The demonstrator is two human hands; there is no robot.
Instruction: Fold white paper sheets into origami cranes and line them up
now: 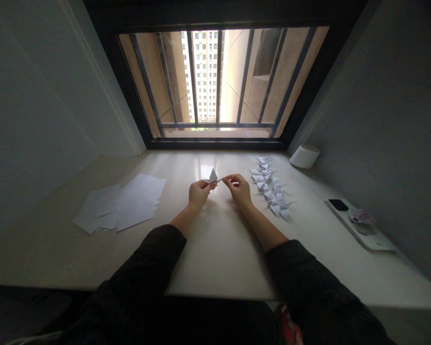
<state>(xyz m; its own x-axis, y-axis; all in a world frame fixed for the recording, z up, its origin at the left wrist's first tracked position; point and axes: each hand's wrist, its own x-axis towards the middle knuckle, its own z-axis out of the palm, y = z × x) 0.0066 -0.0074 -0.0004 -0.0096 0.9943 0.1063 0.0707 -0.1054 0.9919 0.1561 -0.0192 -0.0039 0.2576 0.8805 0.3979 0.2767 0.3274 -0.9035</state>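
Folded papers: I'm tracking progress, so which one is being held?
The folded paper between the left hand and right hand; the other folded papers lie clustered on the sill, further right.

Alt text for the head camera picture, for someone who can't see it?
A person's left hand and right hand hold a small folded white paper figure at a pale sill before a barred window. White sheets lie to the left, folded paper figures and a phone to the right.

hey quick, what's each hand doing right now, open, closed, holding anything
Left hand: closed, holding the folded white paper.
Right hand: closed, pinching a thin pointed end of it.
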